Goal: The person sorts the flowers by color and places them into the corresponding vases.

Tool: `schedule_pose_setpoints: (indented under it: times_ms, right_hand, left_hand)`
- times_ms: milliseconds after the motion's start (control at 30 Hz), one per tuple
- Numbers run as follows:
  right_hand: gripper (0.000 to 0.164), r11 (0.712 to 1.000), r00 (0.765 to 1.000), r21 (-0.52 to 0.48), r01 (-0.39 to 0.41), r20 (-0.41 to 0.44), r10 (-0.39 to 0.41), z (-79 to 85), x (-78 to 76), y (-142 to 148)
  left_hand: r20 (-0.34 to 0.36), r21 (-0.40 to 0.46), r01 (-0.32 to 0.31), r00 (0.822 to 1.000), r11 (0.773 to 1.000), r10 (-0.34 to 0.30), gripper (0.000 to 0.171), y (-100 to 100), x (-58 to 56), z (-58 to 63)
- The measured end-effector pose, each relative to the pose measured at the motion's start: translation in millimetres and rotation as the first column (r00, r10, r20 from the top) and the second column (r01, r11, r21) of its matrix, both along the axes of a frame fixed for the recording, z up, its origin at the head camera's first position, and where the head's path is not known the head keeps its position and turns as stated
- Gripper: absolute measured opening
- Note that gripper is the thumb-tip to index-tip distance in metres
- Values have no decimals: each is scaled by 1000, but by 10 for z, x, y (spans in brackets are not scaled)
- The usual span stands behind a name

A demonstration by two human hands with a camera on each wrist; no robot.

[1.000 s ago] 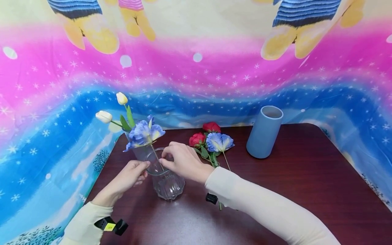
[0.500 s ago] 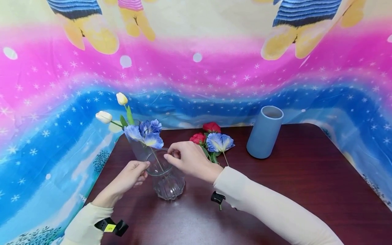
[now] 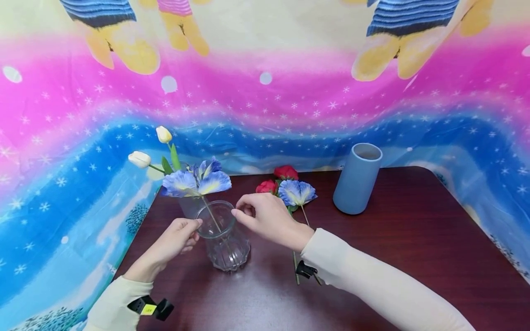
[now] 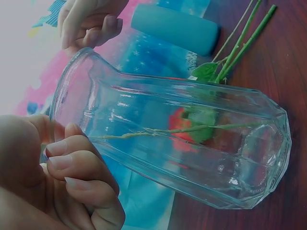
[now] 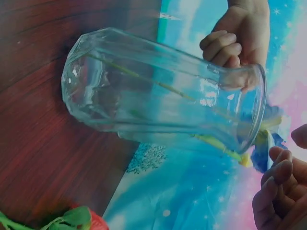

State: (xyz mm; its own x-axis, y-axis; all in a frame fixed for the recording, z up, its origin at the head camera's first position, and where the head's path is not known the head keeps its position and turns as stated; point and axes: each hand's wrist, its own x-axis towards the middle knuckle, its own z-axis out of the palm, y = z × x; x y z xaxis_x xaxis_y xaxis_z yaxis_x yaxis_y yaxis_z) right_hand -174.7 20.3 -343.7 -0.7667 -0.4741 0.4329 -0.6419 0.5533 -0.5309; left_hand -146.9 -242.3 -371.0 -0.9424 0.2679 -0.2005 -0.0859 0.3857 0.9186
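1. Pinching the glass vase [image 3: 238,255] by its rim, your left hand [image 3: 175,239] has the body below its fingertips and off to their right, apparently standing upright on the table [image 3: 414,230].
2. The blue flower [image 3: 203,185] is in that vase: its head sits beyond your left pinch, above the rim, and its stem [image 3: 212,215] crosses the mouth between your hands, seemingly nearer the left.
3. That stem's long axis slants away from your right hand [image 3: 265,216]: head up towards the left and beyond, foot down at the vase's base.
4. Your right hand is loosely curled, thumb and fingertips apart, holding nothing, just beside the rim; you cannot tell here whether it touches the glass.
5. On the far side of your right knuckles, to their right, lies the second flower [image 3: 297,192], its stem running back under your wrist towards you; roses [image 3: 267,186] lie beside it.
6. I judge that any reach turns on this: your right hand is clearly nearer that second flower, while your left steadies the vase.
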Motion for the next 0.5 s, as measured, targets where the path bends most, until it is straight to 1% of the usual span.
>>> schedule_pose_setpoints:
  times_ms: [200,333,500]
  right_hand:
    - [10,1000,1000,-17,20,10,-20,-48,-27,176]
    - [10,999,999,-24,41,24,-40,-81,-52,321]
    - [12,996,994,-2,91,60,-91,-141,-103,520]
  left_hand:
    - [3,10,5,1000,1000,-5,48,-6,10,-7]
    - [5,6,-3,1000,1000,3,47,-3,6,-7]
    - [11,7,-9,1000,1000,9,46,-7,-6,-12]
